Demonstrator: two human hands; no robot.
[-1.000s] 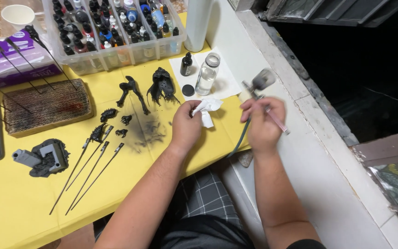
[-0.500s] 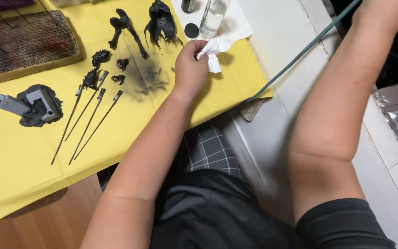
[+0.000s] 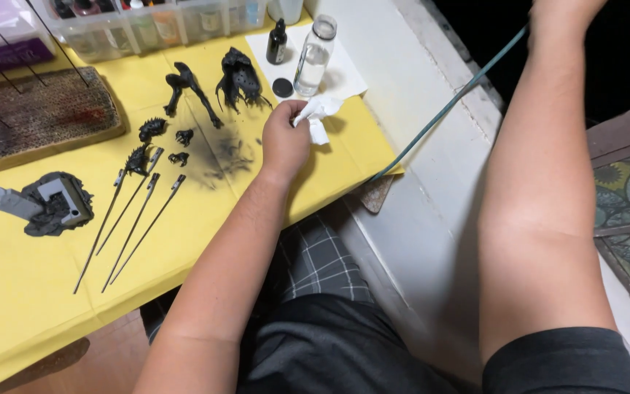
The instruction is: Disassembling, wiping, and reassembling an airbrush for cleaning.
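Note:
My left hand [image 3: 284, 140] rests on the yellow table cover [image 3: 30, 292] and pinches a crumpled white tissue [image 3: 318, 117]. Just left of it lie black-sprayed miniature parts [image 3: 238, 76] and a dark overspray patch [image 3: 220, 157]. My right forearm [image 3: 541, 182] reaches up past the top edge, so that hand is out of sight. A thin teal hose [image 3: 446, 109] runs from near that wrist down to the table's right edge. A clear bottle [image 3: 313, 57], a black dropper bottle [image 3: 277, 42] and a black cap [image 3: 282, 87] stand on white paper beyond the tissue.
Three thin sticks with clips [image 3: 136, 219] lie left of my arm. A cork block [image 3: 38, 117] and a grey-and-black piece [image 3: 45, 204] sit further left. A clear organiser of paint bottles [image 3: 147, 25] lines the back. A white ledge [image 3: 432, 211] borders the table on the right.
My right arm has lifted up and away, carrying its hand out of frame with the hose trailing. The left hand stays on the tissue. The view has tilted down toward my lap.

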